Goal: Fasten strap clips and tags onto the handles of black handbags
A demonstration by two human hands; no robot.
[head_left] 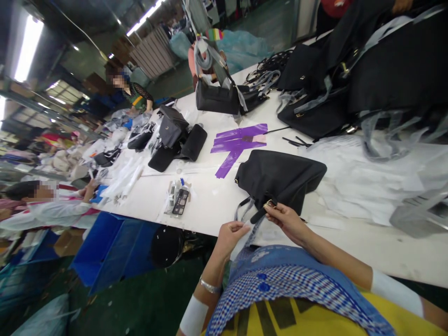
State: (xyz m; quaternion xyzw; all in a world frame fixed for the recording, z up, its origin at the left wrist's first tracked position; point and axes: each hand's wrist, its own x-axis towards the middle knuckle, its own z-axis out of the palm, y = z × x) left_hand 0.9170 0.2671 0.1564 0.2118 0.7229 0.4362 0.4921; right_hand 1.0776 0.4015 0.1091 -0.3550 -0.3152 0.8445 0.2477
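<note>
A black handbag [280,179] lies on the white table [217,200] just in front of me. My right hand [287,219] is closed on the bag's strap end, pinching its gold buckle [269,203]. My left hand [231,235] is closed on a thin white wrapping strip that hangs from the strap near the table edge. Both hands sit close together at the bag's near corner.
Purple tape strips [238,142] are stuck on the table behind the bag. More black bags [217,98] and pouches [175,140] lie further back, with a pile at the right [367,70]. White sheets [367,172] cover the right side. Small parts [178,198] lie left. Blue bins [112,247] stand below. Other people work at the left.
</note>
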